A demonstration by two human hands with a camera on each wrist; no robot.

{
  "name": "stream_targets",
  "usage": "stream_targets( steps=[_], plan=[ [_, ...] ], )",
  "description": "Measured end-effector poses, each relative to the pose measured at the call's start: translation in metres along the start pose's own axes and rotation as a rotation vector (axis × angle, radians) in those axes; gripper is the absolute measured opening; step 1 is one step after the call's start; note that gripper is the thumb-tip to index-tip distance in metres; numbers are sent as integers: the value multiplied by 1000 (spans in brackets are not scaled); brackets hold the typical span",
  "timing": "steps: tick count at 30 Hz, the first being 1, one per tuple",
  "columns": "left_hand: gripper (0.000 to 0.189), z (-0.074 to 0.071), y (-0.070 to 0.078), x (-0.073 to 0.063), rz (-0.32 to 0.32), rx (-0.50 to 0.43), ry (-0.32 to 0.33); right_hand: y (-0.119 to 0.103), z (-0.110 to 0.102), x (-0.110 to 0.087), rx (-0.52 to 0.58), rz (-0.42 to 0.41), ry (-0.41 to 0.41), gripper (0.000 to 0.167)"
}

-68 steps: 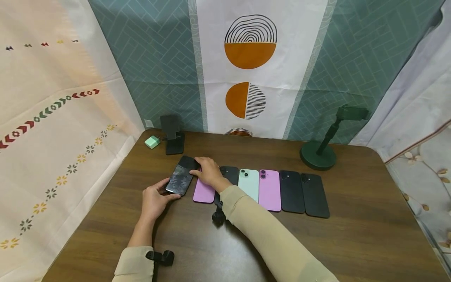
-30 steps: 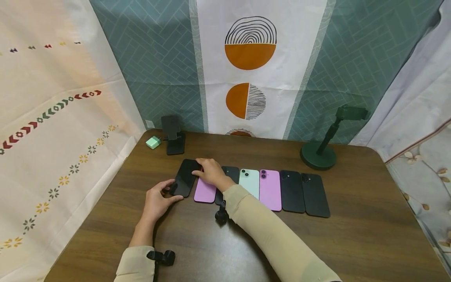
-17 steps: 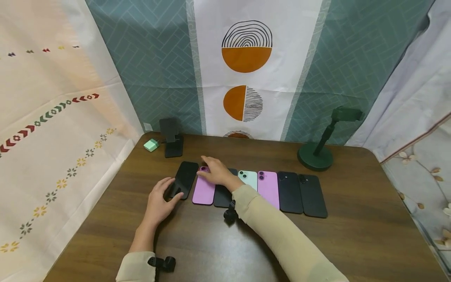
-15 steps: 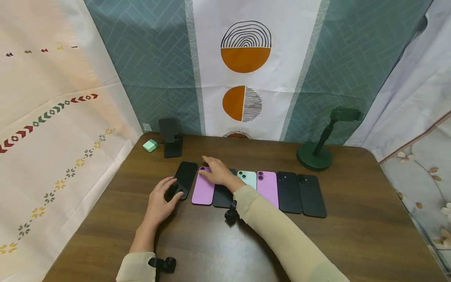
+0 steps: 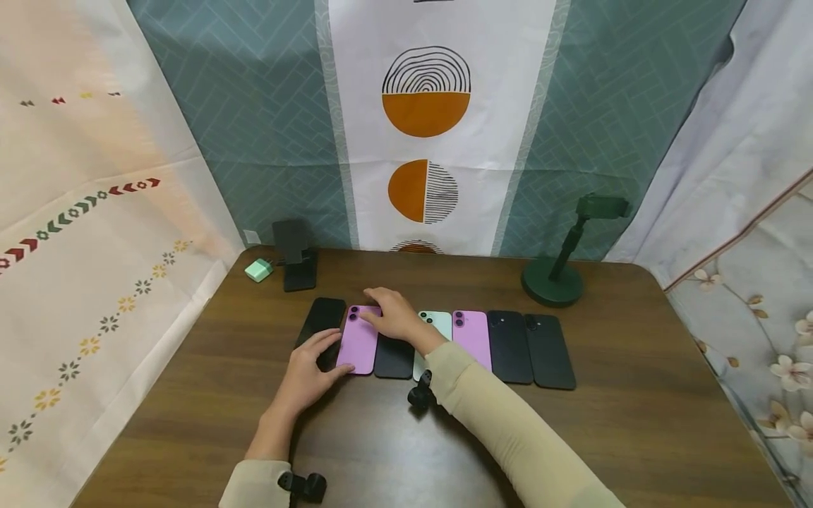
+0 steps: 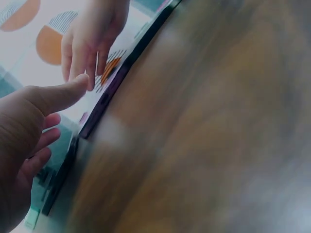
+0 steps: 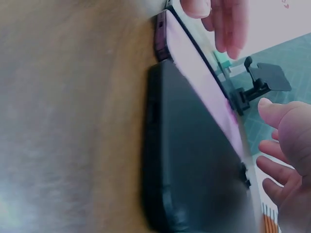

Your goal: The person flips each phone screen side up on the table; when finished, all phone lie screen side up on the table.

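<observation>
A row of smartphones lies flat on the wooden table. At the left end is a black phone [image 5: 322, 316], partly covered by my left hand [image 5: 307, 375]. Beside it lies a pink phone [image 5: 358, 347], back up with its cameras at the far end. My left hand hovers around the near left corner of the pink phone, fingers and thumb spread. Above its far right side is my right hand [image 5: 399, 317], fingers loose and apart from the phone in the right wrist view. A dark phone [image 7: 194, 145] lies under my right wrist, its far end hidden in the head view.
Rightward lie a mint phone [image 5: 437, 322], a second pink phone [image 5: 472, 340] and two dark phones. At the back left stand a black phone stand [image 5: 295, 257] and a green charger plug [image 5: 259, 270]. A dark green stand [image 5: 554, 281] is at the back right.
Both hands held the tilted black phone, laid it flat at the row's left end and let go. First the right hand, then the left moved right to the pink phone.
</observation>
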State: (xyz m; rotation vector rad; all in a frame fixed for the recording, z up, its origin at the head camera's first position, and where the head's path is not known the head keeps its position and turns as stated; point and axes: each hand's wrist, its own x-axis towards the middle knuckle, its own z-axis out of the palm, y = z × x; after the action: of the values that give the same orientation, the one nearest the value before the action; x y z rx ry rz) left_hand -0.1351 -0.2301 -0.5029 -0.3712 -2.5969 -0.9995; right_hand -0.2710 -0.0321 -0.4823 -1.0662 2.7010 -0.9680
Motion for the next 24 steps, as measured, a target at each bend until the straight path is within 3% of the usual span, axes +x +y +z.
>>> stream_targets(
  steps=[13, 24],
  plan=[
    [73, 19, 11, 3, -40, -67, -45, 15, 10, -9, -21, 4, 25, 51],
    [77, 24, 11, 0, -119, -102, -10, 19, 10, -11, -9, 0, -6, 53]
  ],
)
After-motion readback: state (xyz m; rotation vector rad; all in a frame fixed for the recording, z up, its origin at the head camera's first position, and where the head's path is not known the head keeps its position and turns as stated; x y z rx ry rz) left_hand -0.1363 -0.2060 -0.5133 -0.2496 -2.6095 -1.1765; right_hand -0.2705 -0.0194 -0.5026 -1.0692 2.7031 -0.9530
